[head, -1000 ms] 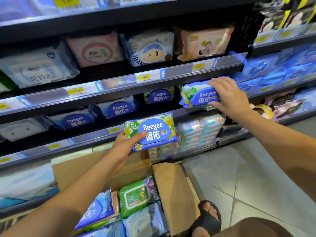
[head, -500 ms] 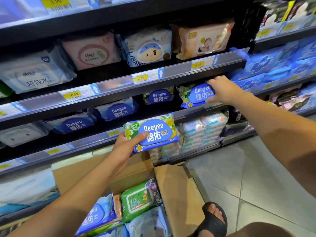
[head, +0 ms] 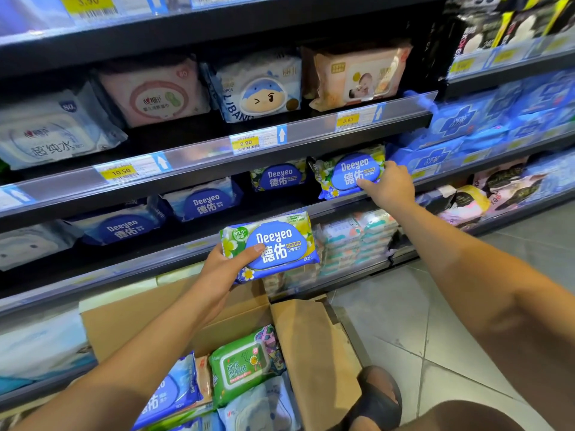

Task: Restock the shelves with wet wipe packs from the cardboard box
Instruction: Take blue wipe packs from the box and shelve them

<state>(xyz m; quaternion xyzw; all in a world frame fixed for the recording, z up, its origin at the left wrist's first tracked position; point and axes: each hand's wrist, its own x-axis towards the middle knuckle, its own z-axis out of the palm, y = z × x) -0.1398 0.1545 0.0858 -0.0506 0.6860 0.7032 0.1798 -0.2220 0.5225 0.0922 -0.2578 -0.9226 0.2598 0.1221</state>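
Note:
My left hand [head: 227, 269] grips a blue-and-green Deeyeo wet wipe pack [head: 273, 247] in front of the lower shelf, above the open cardboard box [head: 311, 346]. My right hand [head: 389, 185] holds a second Deeyeo pack [head: 345, 174] by its right end; that pack sits on the middle shelf [head: 311, 208] under the 8.90 price tag, next to another Deeyeo pack [head: 278, 177]. The box holds a green pack [head: 245, 367], a blue Deeyeo pack [head: 168, 393] and other packs.
More Deeyeo packs [head: 202, 202] line the middle shelf to the left. Pink, white and peach packs stand on the shelf above. Small stacked packs [head: 357, 241] fill the lower shelf. Blue packets [head: 460, 129] fill the right-hand shelving. My sandalled foot [head: 376, 399] is beside the box on the tiled floor.
My right hand has pushed its Deeyeo pack further back onto the middle shelf. My left hand keeps its pack almost still.

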